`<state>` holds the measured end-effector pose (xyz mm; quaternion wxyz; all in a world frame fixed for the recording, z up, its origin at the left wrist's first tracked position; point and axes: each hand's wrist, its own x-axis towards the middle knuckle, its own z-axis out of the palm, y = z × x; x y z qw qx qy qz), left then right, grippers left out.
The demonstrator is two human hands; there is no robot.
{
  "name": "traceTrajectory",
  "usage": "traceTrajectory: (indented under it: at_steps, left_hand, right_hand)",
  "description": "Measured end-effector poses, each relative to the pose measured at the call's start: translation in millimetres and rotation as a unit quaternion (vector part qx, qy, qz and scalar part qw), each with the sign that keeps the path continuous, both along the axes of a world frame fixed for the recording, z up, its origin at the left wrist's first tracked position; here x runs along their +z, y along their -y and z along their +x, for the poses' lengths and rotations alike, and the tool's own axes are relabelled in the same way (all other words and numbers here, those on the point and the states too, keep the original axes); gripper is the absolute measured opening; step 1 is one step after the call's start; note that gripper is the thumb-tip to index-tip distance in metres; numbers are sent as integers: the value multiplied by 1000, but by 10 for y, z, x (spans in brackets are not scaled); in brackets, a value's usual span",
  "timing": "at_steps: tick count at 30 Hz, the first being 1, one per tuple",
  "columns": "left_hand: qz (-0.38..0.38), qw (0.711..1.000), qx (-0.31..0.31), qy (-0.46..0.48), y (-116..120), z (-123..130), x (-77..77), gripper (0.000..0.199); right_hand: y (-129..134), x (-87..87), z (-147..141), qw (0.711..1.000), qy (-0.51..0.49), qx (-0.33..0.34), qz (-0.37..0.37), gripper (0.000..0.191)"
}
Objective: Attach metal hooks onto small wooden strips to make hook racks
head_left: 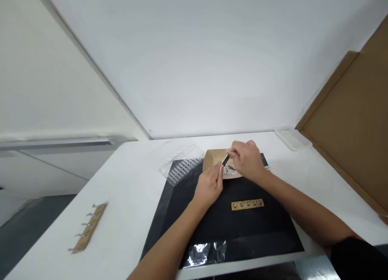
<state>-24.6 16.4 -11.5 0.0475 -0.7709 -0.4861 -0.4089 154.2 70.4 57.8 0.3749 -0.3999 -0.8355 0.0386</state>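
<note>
A person's left hand (209, 186) and right hand (247, 159) each grasp one end of a small black stick (225, 160) in their fingers, over a cardboard tray (208, 159). Nearer the person, a row of metal pegs (247, 204) on a strip lies on the black mat (242, 227), which covers part of a white table (130, 191).

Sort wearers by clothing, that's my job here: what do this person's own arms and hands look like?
The left hand and right hand are ungloved, and no watch or bracelet shows at either wrist. A black sleeve covers the right upper arm, ending near the elbow. The left sleeve, if any, is out of frame. Rings are too small to tell.
</note>
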Motion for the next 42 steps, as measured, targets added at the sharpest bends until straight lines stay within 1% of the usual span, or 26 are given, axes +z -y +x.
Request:
traceTrajectory:
  at_steps: [2,3,5,7,8,10,12,14,16,19,21,23,26,28,30,31,32,33,34,35,36,37,38,40,42]
  left_hand:
    - [-1,1000,22,-6,-39,-31,-16,29]
    - [-2,999,36,-10,-60,-52,-11,30]
    - [-3,997,69,-16,-81,-101,45,31]
    - [-5,995,102,-19,-35,-162,163,31]
    - [-8,993,117,-21,27,-199,234,30]
    - [-20,989,145,-29,232,-297,356,28]
    - [-68,975,208,-43,517,-437,398,30]
    - [-115,957,262,-47,820,-613,336,35]
    - [-147,938,312,-44,1076,-797,204,39]
    - [-216,908,352,-69,1296,-1017,0,42]
    - [-256,885,376,-102,1344,-1099,-82,45]
    - [-266,875,382,-135,1350,-1130,-120,45]
    - [-241,876,375,-184,1352,-1101,-131,44]
    - [-214,871,393,-200,1372,-1031,-123,41]
    - [-175,870,421,-185,1396,-907,-99,38]
    - [-153,881,417,-163,1403,-820,-79,38]
    - [-129,898,401,-128,1401,-716,-55,37]
    - [-104,923,363,-77,1391,-594,-26,35]
    - [-88,953,290,-18,1372,-458,3,32]
    - [-96,974,199,44,1345,-311,31,28]
    - [-121,980,121,97,1313,-158,56,25]
    - [-144,976,71,144,1279,-7,74,24]
    - [-165,969,35,181,1246,136,86,23]
    - [-206,946,-9,250,1197,376,87,24]
    - [-235,921,-30,309,1178,532,66,25]
  right_hand:
    - [18,105,112,999,-41,-7,23,26]
    - [29,126,169,998,-54,-3,34,26]
    - [64,90,276,998,-44,15,41,26]
    - [115,-31,387,999,-14,25,28,26]
    - [146,-107,451,999,4,33,14,24]
    - [209,-263,602,998,36,51,4,19]
    - [266,-404,774,997,59,56,5,20]
    - [305,-527,936,998,44,46,-15,21]
    - [321,-629,1055,999,22,29,-32,23]
    - [317,-725,1130,999,0,17,-38,23]
    - [318,-744,1126,999,-14,17,-38,23]
    - [337,-741,1103,999,-21,20,-38,24]
    - [393,-733,1068,999,-22,32,-33,24]
    - [436,-735,1049,999,-24,38,-27,23]
    - [476,-733,1027,999,-20,46,-20,23]
    - [497,-729,1011,998,-14,53,-16,23]
    - [519,-723,992,998,-9,60,-10,23]
    - [545,-714,968,998,-4,69,-3,23]
    - [574,-704,941,997,-1,80,4,22]
    - [608,-694,911,996,-1,92,12,21]
    - [646,-684,880,994,-1,106,18,21]
    - [687,-674,849,992,-2,121,25,21]
    - [730,-665,821,990,-1,135,33,21]
    - [813,-646,777,985,8,160,61,21]
    - [878,-626,754,979,26,176,100,22]
